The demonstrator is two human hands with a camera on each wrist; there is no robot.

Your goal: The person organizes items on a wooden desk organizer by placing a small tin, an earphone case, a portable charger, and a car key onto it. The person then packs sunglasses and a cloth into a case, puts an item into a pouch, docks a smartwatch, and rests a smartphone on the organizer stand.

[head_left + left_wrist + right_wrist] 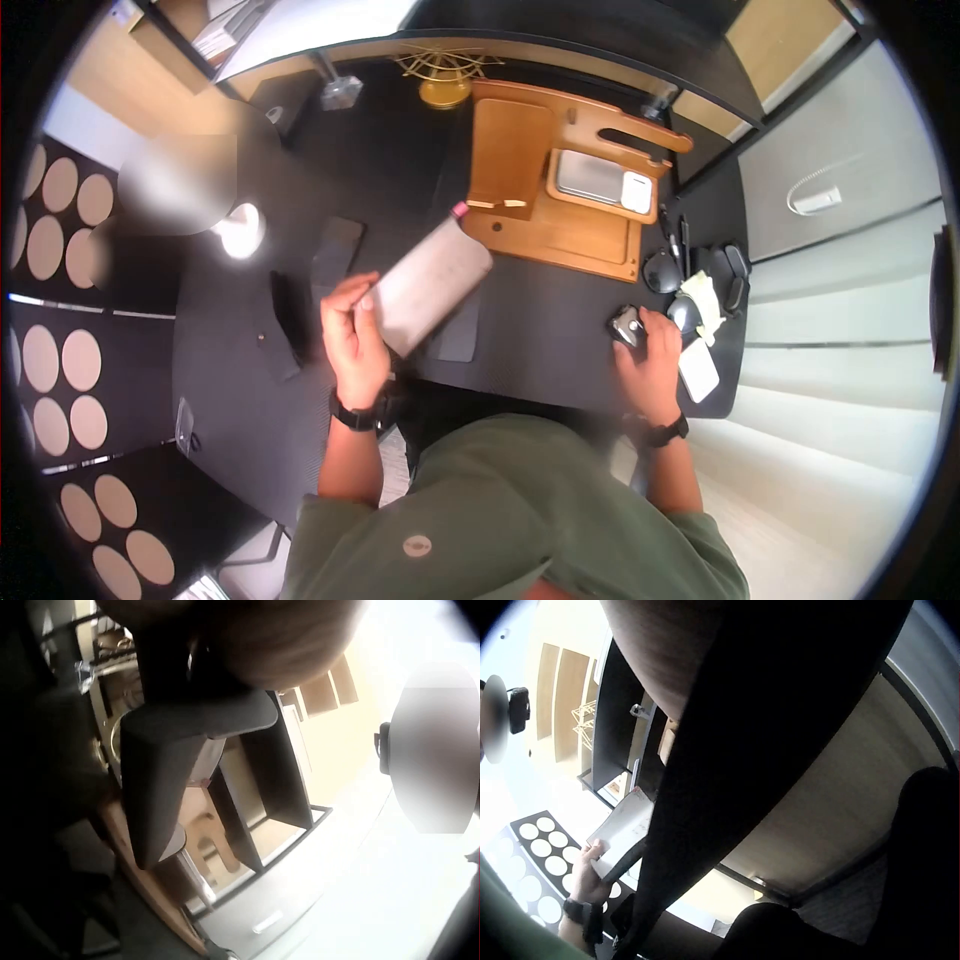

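Note:
In the head view my left hand (355,345) grips the lower end of a flat grey pouch (430,285) with a pink tab, tilted above the desk. The pouch looks dark in the left wrist view (161,765), below the blurred left hand (285,637). The right wrist view also shows the left hand (589,881) holding the pouch (622,829). My right hand (655,365) has its thumb and fingers around a small dark, shiny object (627,325) at the desk's right side. That object is hidden in the right wrist view.
A wooden organizer (570,240) stands at the back, with a silver device (590,178) on it. Sunglasses (661,271), a pale cloth (704,305) and a white item (699,370) lie at the right. A lit lamp (242,231) and dark flat items (340,245) are at the left.

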